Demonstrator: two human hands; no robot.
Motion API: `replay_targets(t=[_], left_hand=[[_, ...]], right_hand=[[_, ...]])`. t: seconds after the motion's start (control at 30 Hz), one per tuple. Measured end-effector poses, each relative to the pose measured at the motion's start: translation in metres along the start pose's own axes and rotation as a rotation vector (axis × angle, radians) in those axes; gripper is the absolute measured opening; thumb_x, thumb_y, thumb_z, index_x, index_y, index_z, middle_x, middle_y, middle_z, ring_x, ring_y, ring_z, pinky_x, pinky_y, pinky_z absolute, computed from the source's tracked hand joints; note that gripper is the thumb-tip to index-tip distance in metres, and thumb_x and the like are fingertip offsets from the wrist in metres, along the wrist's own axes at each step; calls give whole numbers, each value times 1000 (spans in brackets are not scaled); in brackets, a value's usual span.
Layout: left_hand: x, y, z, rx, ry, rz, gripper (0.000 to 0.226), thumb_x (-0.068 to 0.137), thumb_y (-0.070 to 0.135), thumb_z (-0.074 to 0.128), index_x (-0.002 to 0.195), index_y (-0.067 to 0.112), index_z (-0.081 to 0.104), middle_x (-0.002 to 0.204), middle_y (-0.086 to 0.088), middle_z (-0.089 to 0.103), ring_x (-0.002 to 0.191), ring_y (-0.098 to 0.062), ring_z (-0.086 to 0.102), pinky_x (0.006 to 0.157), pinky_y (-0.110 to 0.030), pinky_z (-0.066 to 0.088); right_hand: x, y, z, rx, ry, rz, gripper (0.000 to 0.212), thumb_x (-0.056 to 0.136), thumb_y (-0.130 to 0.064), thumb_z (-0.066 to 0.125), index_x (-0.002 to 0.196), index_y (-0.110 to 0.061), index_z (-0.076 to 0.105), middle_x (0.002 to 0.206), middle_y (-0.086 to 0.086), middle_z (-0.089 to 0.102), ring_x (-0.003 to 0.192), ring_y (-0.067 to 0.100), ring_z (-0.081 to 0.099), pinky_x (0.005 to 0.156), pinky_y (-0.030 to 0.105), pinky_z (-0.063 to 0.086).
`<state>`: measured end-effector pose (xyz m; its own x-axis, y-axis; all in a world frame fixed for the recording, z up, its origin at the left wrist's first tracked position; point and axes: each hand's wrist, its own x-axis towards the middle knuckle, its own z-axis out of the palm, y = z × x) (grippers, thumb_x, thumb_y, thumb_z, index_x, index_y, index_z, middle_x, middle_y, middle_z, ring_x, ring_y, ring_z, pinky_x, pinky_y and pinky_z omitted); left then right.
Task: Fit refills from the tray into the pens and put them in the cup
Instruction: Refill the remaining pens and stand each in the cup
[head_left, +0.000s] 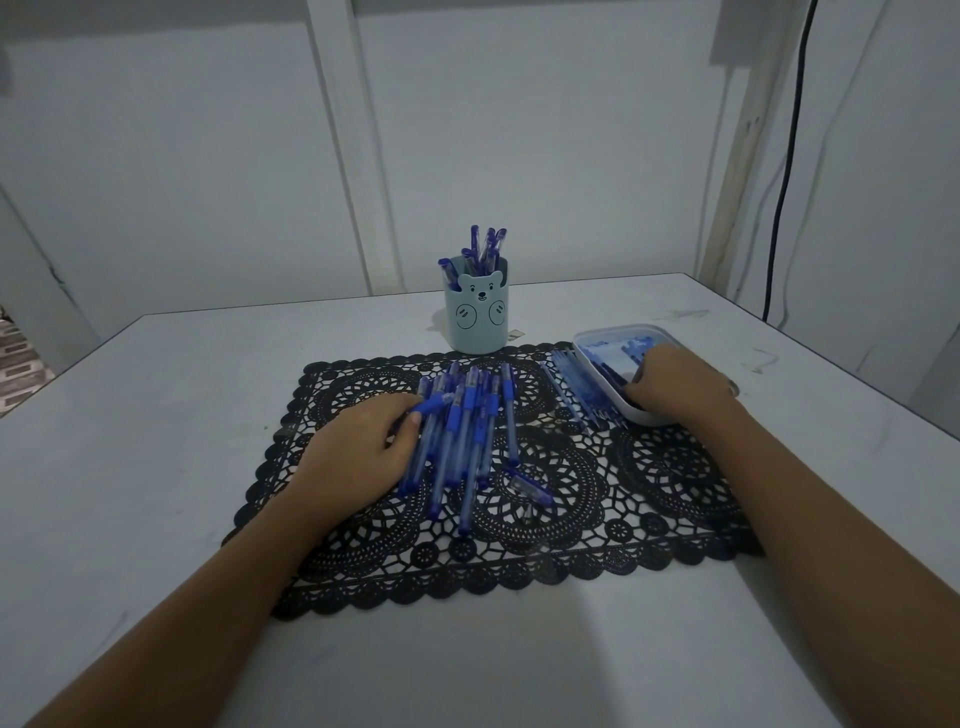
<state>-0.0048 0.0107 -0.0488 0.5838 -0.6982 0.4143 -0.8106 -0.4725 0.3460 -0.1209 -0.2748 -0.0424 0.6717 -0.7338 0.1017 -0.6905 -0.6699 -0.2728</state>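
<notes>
Fingers (402, 406) of left hand (358, 452): pinching a pen (436, 404) off the pile (467, 431). Of right hand (675, 384): sunk in tray (597, 340), hidden; grip impossible to tell.

Reaches forward with both bare arms, palms down. Pinches a pen (434, 405) between thumb and bent fingers of the left hand (358, 452). Curls the right hand (675, 387) downward, farther out than the left — fingertips hidden, so grip unclear.
</notes>
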Motion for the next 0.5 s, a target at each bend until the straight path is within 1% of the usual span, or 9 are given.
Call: replay_targets(t=[0.07, 0.1, 0.13, 0.17, 0.23, 0.3, 0.37, 0.43, 0.5], left_hand=[[0, -1, 0, 2, 1, 2, 27, 96, 25, 40, 116, 22, 57, 82, 13, 54, 72, 0, 49, 59, -16, 34], [0, -1, 0, 1, 1, 2, 27, 95, 26, 40, 116, 22, 57, 83, 14, 54, 72, 0, 49, 58, -16, 34], [0, -1, 0, -4, 2, 1, 26, 95, 27, 40, 116, 23, 56, 83, 14, 54, 72, 1, 49, 58, -17, 34], [0, -1, 0, -11, 5, 2, 27, 95, 29, 40, 115, 23, 56, 83, 14, 55, 72, 1, 49, 58, -17, 35], [0, 1, -3, -26, 14, 11, 29, 94, 35, 40, 117, 26, 54, 82, 13, 57, 70, 2, 50, 57, -17, 36], [-1, 3, -5, -31, 15, 19, 33, 94, 40, 37, 124, 32, 49, 80, 14, 57, 67, 4, 50, 56, -16, 35], [-1, 4, -7, -33, 3, 20, 35, 95, 40, 35, 128, 39, 44, 77, 20, 54, 64, 7, 48, 56, -15, 35], [-1, 4, -7, -30, 3, 22, 34, 95, 40, 35, 128, 43, 44, 81, 23, 54, 62, 10, 46, 57, -13, 34], [0, 3, -8, -27, 12, 32, 32, 95, 39, 36, 125, 45, 46, 90, 24, 57, 65, 13, 49, 57, -8, 33]], right_hand=[[0, -2, 1, -3, 23, 28, 33, 85, -24, 54, 58, -14, 38, 60, 3, 45, 61, 22, 48, 62, 30, 38], [-1, -3, 2, 3, 44, 43, 31, 86, -25, 53, 60, -14, 42, 62, 3, 47, 67, 23, 51, 65, 31, 40], [-3, -3, 1, 18, 75, 59, 26, 88, -26, 53, 66, -12, 49, 68, 4, 52, 73, 25, 54, 69, 33, 41], [-6, -4, -1, 36, 114, 70, 21, 90, -27, 51, 77, -12, 56, 78, 7, 57, 81, 28, 56, 74, 36, 41], [-12, -6, -6, 96, 207, 54, 20, 93, -28, 47, 97, -12, 59, 99, 11, 63, 95, 31, 57, 84, 40, 40], [-21, -12, -13, 191, 285, -44, 21, 94, -25, 46, 105, -14, 60, 107, 9, 63, 99, 30, 56, 88, 40, 41], [-29, -19, -20, 275, 309, -225, 21, 93, -20, 48, 107, -16, 63, 106, 7, 63, 94, 24, 56, 85, 33, 42], [-43, -28, -23, 372, 272, -397, 21, 91, -16, 52, 106, -17, 66, 101, 0, 63, 87, 14, 54, 81, 24, 40], [-58, -38, -24, 475, 193, -516, 19, 89, -15, 56, 103, -19, 69, 96, -7, 63, 87, 7, 54, 80, 18, 39]])
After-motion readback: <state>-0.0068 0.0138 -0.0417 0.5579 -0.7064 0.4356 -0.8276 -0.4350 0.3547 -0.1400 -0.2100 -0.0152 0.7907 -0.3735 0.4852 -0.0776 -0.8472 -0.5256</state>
